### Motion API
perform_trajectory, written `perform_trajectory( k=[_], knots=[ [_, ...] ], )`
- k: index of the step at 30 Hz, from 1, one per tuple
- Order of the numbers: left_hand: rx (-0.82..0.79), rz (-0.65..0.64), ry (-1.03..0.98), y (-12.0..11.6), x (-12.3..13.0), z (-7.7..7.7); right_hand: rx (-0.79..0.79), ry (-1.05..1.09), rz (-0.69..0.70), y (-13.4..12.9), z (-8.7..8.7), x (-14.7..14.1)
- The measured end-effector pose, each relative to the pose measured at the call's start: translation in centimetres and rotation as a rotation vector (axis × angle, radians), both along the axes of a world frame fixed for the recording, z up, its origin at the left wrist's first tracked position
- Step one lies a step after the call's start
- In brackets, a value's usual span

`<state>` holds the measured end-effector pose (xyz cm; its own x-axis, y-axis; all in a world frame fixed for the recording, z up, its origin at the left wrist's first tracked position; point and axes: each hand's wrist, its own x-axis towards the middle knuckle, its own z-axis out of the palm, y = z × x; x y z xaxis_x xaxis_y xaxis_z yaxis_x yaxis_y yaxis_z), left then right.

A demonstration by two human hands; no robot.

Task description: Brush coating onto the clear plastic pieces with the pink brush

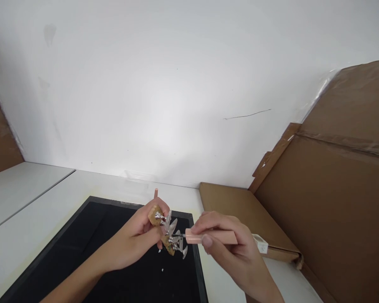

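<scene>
My left hand (pixel 135 242) is closed around a brownish-yellow holder (pixel 169 245) that carries several clear oval pieces (pixel 172 226) on small silver stems. A thin pink stick end (pixel 156 193) sticks up behind the fingers of that hand. Between the thumb and fingers of my right hand (pixel 227 248) is a pink handle (pixel 194 236), pointing left. Its dark, thin tip reaches in among the clear pieces; whether it touches one of them I cannot tell.
Below the hands lies a black mat (pixel 123 277) with small white bits on it, on a white table (pixel 41 202). At the right are a flat cardboard box (pixel 233 202), a small white object (pixel 260 244) and a tall cardboard panel (pixel 341 189). A white wall (pixel 164 84) stands behind.
</scene>
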<state>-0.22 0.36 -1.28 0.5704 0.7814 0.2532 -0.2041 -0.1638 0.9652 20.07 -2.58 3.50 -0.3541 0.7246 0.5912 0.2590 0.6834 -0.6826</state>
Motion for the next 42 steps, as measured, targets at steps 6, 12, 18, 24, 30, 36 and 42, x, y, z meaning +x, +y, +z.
perform_trajectory(
  k=[6,12,18,24,30,36,42],
  knots=[
    [-0.066,-0.074,-0.101,-0.2,0.3,0.1,-0.060,-0.017,-0.164,0.6,-0.3,0.2],
    [-0.153,-0.034,-0.130,0.6,0.5,-0.4,-0.038,0.005,-0.092,0.3,-0.2,-0.2],
    [-0.241,-0.013,-0.134,0.5,0.6,-0.6,-0.081,0.006,-0.065,0.6,-0.6,-0.7],
    [-0.260,0.013,-0.106,0.5,0.5,-1.3,-0.104,0.017,-0.247,1.5,-0.7,0.0],
    [-0.261,-0.004,-0.115,0.7,0.7,-0.7,-0.072,0.037,-0.078,0.5,-0.7,-0.4],
    [-0.242,-0.013,-0.113,0.3,0.8,-0.8,-0.108,-0.022,-0.215,1.2,-0.8,0.0],
    [-0.241,-0.005,-0.106,0.6,0.6,-0.6,-0.093,0.009,-0.178,0.8,-0.5,0.0]
  ],
)
